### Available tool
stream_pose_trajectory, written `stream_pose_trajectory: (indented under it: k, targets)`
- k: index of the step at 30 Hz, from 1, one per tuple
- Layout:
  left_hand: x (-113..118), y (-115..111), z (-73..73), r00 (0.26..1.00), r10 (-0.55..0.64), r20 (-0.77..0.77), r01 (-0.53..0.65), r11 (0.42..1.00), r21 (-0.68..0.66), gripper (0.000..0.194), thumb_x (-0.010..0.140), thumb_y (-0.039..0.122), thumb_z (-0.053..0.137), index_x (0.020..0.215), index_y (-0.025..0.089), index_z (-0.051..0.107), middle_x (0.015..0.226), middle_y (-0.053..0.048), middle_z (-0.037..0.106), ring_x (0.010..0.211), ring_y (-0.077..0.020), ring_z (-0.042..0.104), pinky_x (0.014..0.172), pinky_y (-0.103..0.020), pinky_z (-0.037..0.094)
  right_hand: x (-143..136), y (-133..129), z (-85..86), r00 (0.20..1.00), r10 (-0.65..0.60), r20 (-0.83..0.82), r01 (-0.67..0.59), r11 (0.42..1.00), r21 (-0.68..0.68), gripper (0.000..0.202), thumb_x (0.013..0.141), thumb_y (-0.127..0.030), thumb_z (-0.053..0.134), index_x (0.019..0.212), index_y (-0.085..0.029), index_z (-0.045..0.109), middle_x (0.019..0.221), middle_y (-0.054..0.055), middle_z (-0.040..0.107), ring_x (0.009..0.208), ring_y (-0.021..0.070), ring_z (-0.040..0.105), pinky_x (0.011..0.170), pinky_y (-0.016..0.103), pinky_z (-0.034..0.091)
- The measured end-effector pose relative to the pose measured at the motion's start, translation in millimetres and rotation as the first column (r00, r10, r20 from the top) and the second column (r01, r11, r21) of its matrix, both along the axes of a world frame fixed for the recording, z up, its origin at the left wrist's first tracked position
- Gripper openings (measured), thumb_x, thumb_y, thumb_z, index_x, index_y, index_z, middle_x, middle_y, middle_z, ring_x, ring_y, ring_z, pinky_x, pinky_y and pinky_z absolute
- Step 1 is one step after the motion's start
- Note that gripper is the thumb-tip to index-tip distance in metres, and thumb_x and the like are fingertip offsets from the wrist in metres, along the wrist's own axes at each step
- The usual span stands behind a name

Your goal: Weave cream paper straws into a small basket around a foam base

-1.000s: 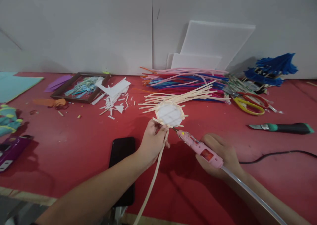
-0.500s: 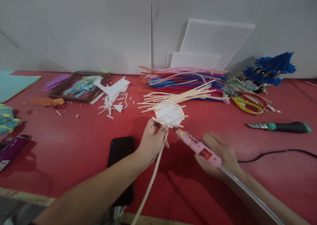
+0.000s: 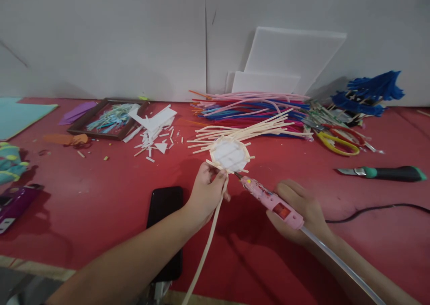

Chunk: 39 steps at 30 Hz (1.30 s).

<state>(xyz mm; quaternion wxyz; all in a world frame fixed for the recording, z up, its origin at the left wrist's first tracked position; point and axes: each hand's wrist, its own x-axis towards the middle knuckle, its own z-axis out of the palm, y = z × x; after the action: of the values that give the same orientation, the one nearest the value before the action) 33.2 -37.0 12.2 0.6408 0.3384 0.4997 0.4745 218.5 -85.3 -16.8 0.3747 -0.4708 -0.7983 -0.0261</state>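
Observation:
My left hand point(image 3: 210, 191) pinches the near edge of a round white disc point(image 3: 229, 155) with a cream rim and short cream sticks jutting out. A long cream strip point(image 3: 208, 244) hangs from the pinch toward the bottom of the view. My right hand point(image 3: 302, 211) is wrapped round a pink glue gun point(image 3: 272, 202), with a clear glue stick point(image 3: 339, 260) coming out of its back end. The gun's dark nozzle points at the disc's lower right edge, close to my left fingertips.
Cream, pink and blue pipe cleaners point(image 3: 248, 110) lie behind the disc. Scissors point(image 3: 337, 143) and a cutter knife point(image 3: 383, 173) are at right. White scraps point(image 3: 156, 126), a brown frame point(image 3: 75, 128) and a black phone point(image 3: 164, 211) are at left, on the red table point(image 3: 114, 184).
The glue gun and my right hand have shifted very slightly right and down, the nozzle a little off the disc's edge. My left hand keeps its pinch.

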Motion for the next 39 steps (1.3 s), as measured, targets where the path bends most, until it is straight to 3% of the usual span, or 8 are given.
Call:
stream_pose_trajectory:
  k: [6,14,23,39]
  targets:
    - [0,1,-2.9,1.000,0.002,-0.021,-0.002,1.000,-0.002,0.025,0.074,0.022,0.068,0.085,0.018,0.045,0.060,0.011,0.054,0.029,-0.0028,0.040,0.035,-0.021,0.043,-1,0,0.4,0.999,0.038,-0.016,-0.037,0.999,0.036,0.017,0.078,-0.011,0.050,0.083,-0.025,0.042,0.068,-0.001,0.049,0.058,0.0138,0.048,0.053,0.024,0.040]
    - [1,0,1.8,0.998,-0.003,-0.056,0.003,1.000,-0.001,0.010,0.083,0.012,0.053,0.085,0.017,0.045,0.060,0.010,0.051,0.029,-0.0022,0.038,0.035,-0.021,0.043,0,1,1.4,0.999,-0.011,0.042,0.009,0.999,0.039,0.021,0.075,-0.013,0.048,0.076,-0.026,0.032,0.062,-0.003,0.043,0.052,0.0129,0.044,0.047,0.023,0.038]
    - [1,2,2.6,0.999,-0.002,-0.044,0.001,1.000,-0.007,0.012,0.086,0.008,0.050,0.085,0.018,0.043,0.056,0.011,0.050,0.029,-0.0028,0.039,0.034,-0.019,0.042,0,1,4.0,0.999,-0.043,0.020,0.043,0.999,0.018,0.022,0.074,-0.013,0.047,0.072,-0.027,0.030,0.059,-0.004,0.040,0.050,0.0120,0.042,0.046,0.023,0.035]
    - [-1,2,-3.7,1.000,-0.012,-0.015,0.013,0.999,0.044,0.013,0.086,0.010,0.051,0.081,0.018,0.042,0.055,0.011,0.051,0.029,-0.0027,0.040,0.034,-0.018,0.042,4,0,-6.5,0.994,-0.067,-0.081,0.064,0.997,-0.040,0.026,0.072,-0.012,0.051,0.070,-0.026,0.029,0.061,-0.005,0.036,0.050,0.0109,0.036,0.046,0.025,0.031]
